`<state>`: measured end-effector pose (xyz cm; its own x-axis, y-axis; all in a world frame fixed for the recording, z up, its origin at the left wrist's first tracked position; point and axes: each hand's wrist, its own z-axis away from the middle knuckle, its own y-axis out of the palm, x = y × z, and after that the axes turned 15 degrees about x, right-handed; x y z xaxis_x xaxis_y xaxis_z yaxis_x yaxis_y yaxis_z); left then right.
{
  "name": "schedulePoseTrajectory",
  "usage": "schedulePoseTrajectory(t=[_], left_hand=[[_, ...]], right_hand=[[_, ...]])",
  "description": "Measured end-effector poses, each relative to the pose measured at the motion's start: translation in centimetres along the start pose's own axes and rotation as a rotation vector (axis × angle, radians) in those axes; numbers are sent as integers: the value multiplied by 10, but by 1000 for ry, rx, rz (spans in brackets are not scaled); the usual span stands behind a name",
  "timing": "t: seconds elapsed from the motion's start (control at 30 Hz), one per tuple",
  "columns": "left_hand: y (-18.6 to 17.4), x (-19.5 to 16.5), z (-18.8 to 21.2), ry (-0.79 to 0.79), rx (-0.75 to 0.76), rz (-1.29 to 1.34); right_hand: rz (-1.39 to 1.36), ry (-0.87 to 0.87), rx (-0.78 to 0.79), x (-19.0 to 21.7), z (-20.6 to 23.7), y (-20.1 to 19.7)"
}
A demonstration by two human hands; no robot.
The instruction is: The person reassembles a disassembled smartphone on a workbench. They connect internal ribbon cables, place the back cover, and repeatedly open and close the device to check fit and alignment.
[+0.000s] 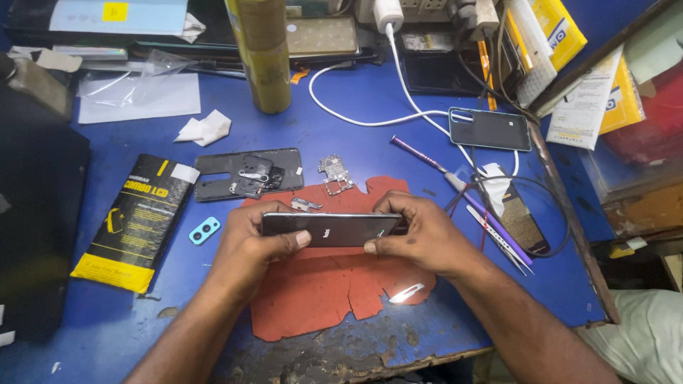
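Both arms reach up from the near edge of the bench (107, 313), which is blue and worn at the front. Next comes a torn red mat (320, 291) with a small blade (407, 292) lying on it. Over the mat, the left hand (249, 245) and the right hand (420, 238) grasp a dark phone (331, 229) at its two ends, thumbs pressed on the near edge, holding it on its side just above the mat. It looks like the phone is open for fixing, and much is left to do, because many parts lie loose. A small blue camera ring (204, 230) sits left of the hands. A black and yellow packet (139, 220) lies further left. Just past the phone are a little metal bit (306, 205), a small board (334, 173) and a black frame (249, 174). Tweezers (498, 238) lie to the right. Further back a grey back cover (491, 129) rests by a white cable (356, 114).
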<state>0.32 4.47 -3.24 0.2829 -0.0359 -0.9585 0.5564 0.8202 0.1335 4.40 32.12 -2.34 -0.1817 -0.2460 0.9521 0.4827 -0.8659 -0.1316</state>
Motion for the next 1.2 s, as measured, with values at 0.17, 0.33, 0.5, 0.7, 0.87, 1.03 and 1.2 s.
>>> schedulePoseTrajectory(t=[0.17, 0.33, 0.5, 0.7, 0.87, 1.03, 1.2], left_hand=[[2, -3, 0, 6, -10, 1], [2, -5, 3, 9, -10, 2], [2, -5, 4, 12, -14, 6], [2, -8, 8, 77, 12, 71], [0, -10, 11, 109, -1, 99], [0, -9, 13, 144, -32, 76], [-3, -6, 10, 219, -26, 35]], right_hand=[[16, -74, 15, 0, 0, -1], [20, -74, 19, 0, 1, -1], [20, -63, 18, 1, 1, 1], [-54, -73, 1, 12, 1, 5], [66, -44, 33, 24, -6, -3], [164, -48, 54, 28, -15, -13], [247, -111, 51, 24, -18, -11]])
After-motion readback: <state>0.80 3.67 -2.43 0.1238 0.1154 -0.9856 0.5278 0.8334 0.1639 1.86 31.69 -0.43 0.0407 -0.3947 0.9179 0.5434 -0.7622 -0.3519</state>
